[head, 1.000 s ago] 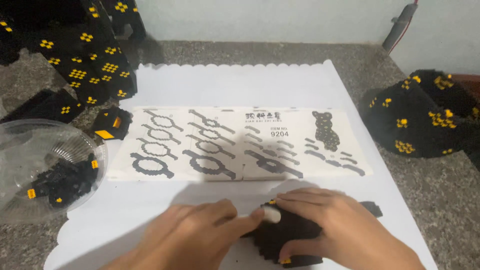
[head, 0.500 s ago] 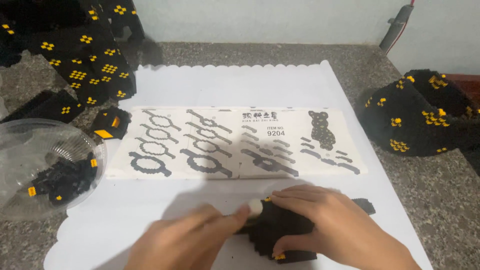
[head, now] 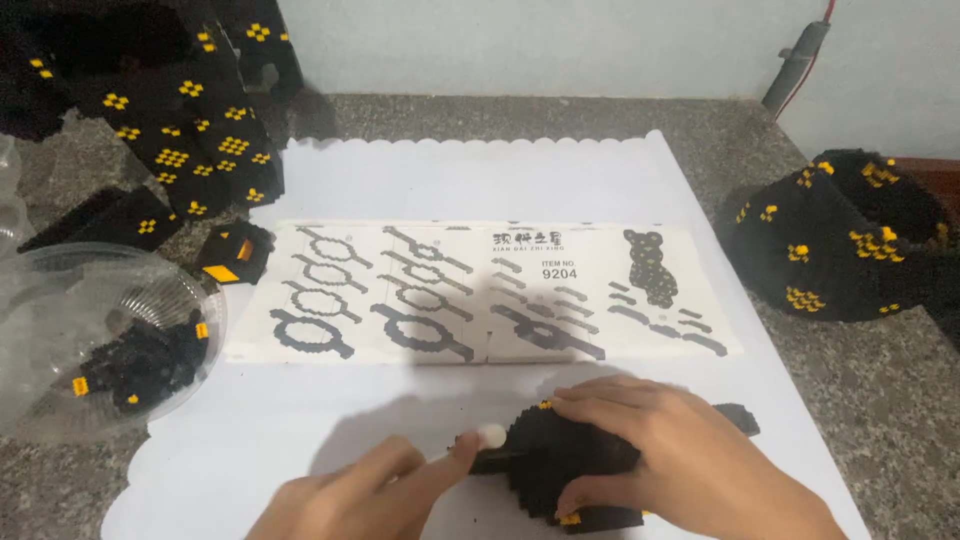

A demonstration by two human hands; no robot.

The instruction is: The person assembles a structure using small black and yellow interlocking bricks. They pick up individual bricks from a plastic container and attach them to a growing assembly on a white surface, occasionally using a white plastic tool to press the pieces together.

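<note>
My right hand (head: 660,455) lies over a black block assembly (head: 560,465) with small yellow pieces, gripping it on the white paper mat (head: 480,180). From the left, my left hand (head: 370,495) presses its thumb against the assembly's left edge. Beyond the hands lies an unfolded instruction sheet (head: 480,295) with black build diagrams. Most of the assembly is hidden under my right hand.
A clear plastic bowl (head: 60,290) at the left holds several loose black and yellow blocks. Large black-and-yellow built sections stand at the back left (head: 170,110) and at the right (head: 840,240). A small black block piece (head: 235,252) lies by the sheet. Grey stone counter all around.
Both hands and the assembly stay in place; my left thumb has slid along the assembly's left edge. The camera view shifted slightly.
</note>
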